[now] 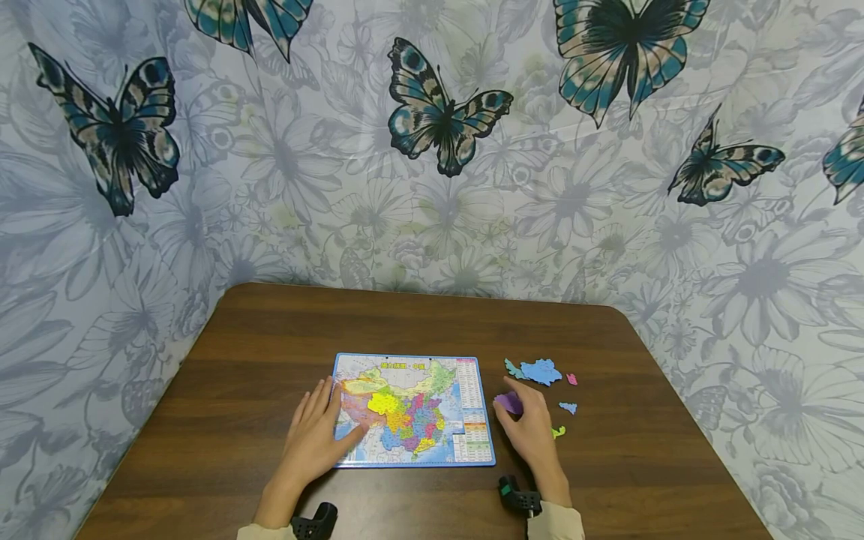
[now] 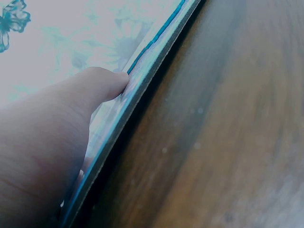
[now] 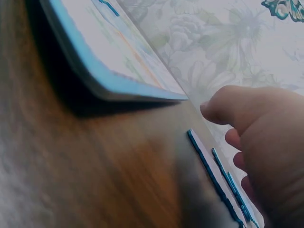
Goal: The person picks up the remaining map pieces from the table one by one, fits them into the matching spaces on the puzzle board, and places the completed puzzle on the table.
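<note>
On the table lies a blue-edged map puzzle board (image 1: 475, 409), a map of China in many colours. My left hand (image 1: 312, 439) rests at its left side, fingers extended along the edge and thumb lying on the board. In the left wrist view that thumb (image 2: 107, 84) touches the board's surface. To the right of the board, my right hand (image 1: 536, 431) is over a purple puzzle piece (image 1: 509, 403), with thumb and index finger spread about it. The right wrist view shows the thumb (image 3: 223, 107) apart from the flat pieces; part of the purple piece is hidden.
Beyond the right hand lie a large blue piece (image 1: 541, 372), a teal piece (image 1: 514, 368) and a pink piece (image 1: 571, 379). A small blue piece (image 1: 568, 408) and a green piece (image 1: 559, 432) lie beside it. The brown table (image 1: 270, 322) stands against a butterfly-patterned wall.
</note>
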{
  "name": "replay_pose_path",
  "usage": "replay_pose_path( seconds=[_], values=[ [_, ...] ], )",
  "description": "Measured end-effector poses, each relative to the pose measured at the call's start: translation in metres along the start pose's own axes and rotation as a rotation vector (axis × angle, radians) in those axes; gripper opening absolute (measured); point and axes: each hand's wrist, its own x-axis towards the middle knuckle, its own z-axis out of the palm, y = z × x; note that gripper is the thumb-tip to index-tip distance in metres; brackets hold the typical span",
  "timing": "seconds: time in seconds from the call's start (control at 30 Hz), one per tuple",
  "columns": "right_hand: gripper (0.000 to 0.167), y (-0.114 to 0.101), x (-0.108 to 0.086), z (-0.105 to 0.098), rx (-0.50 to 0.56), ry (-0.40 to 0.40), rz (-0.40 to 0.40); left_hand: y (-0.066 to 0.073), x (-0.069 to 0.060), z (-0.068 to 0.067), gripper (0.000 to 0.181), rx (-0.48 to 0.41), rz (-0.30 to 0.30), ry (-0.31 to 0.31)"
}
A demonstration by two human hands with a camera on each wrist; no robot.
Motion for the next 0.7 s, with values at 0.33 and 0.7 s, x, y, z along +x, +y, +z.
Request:
replay_pose_path(
  seconds=[0.33, 0.7],
  values=[
    [0.052, 0.008, -0.003, -0.002, -0.051, 0.024, 0.010, 0.001, 0.000, -0.001, 0.097, -0.003, 0.006, 0.002],
    [0.048, 0.012, -0.004, -0.008, -0.095, -0.014, 0.028, 0.000, 0.000, 0.001, 0.097, -0.001, 0.008, 0.005]
  ],
)
